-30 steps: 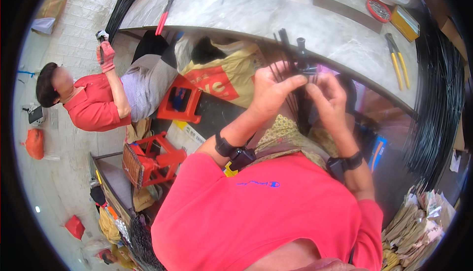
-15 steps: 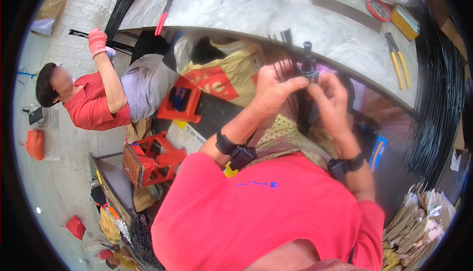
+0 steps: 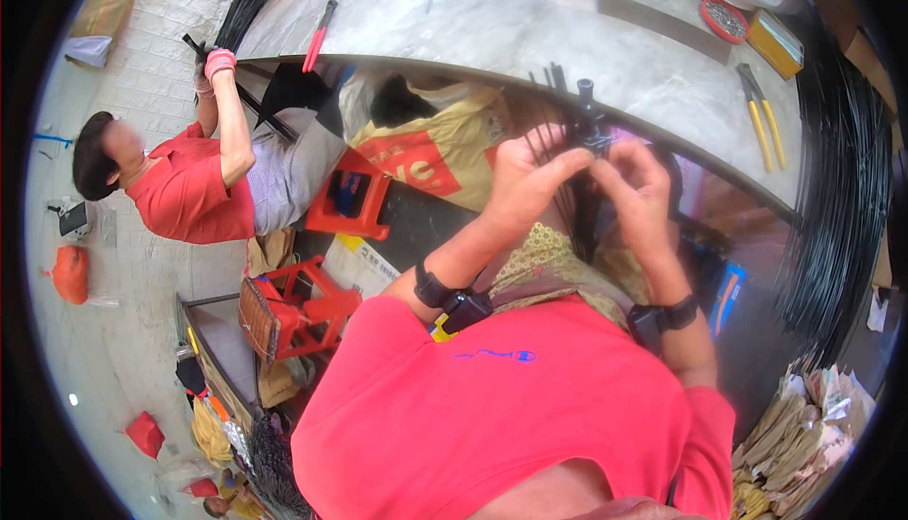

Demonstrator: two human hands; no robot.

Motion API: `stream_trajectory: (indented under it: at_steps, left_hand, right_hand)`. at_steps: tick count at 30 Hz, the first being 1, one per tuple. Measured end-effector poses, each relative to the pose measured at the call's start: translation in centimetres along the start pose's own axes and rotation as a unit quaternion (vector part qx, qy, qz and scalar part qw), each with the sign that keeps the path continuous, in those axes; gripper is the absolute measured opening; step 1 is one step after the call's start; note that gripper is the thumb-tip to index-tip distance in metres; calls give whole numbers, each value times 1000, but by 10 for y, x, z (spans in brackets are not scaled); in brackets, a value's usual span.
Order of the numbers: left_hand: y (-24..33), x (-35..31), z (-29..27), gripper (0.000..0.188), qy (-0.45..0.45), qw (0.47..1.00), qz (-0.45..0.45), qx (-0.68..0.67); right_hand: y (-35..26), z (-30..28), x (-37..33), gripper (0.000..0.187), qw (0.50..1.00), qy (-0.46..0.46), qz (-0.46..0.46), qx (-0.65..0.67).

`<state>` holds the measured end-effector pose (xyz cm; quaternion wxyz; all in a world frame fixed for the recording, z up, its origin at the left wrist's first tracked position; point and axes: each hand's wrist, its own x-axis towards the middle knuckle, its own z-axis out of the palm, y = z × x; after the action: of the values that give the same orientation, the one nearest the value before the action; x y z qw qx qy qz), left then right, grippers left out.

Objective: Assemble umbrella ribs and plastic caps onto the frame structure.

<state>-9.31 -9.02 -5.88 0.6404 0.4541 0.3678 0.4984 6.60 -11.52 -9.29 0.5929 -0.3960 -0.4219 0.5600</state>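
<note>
My left hand (image 3: 530, 180) is closed at the table's near edge, its thumb and finger pinching the base of a black tubular fitting (image 3: 586, 104) with a knobbed top. Several thin black rods (image 3: 541, 142) stand up through the fingers of that hand and hang down below it. On the other side, my right hand (image 3: 638, 180) closes its thumb and fingers at the same fitting, where the rods gather. Exactly how rods and fitting join is hidden by the fingertips.
Yellow-handled pliers (image 3: 760, 118), a red dish of small metal pieces (image 3: 724, 19) and a long dark bar (image 3: 662, 26) lie on the table (image 3: 530, 19). Black rods (image 3: 837, 199) hang at the right. Red-handled pliers (image 3: 320, 38) and a co-worker (image 3: 194, 180) are left, beside red stools (image 3: 355, 200).
My hands stay almost in place, still at the black fitting. The co-worker has brought both gloved hands together on a dark strip, which has shifted.
</note>
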Motion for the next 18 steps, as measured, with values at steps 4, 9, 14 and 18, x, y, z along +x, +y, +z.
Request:
stream_trajectory:
  at_steps: [4,9,14,18]
  left_hand:
    - [-2,-1,1,23,5,1000,8,8]
    - [-16,1,-5,23,-1,980,107,169]
    - [-13,4,-6,21,-3,983,102,151]
    - [-12,6,-4,19,-11,993,82,79]
  right_hand:
    - [-2,3,0,9,1000,-9,-1,16]
    - [1,6,-2,9,1000,3,-22,-12]
    - [0,1,1,10,1000,-6,-7,-9]
    - [-2,1,1,11,1000,-12,2,12]
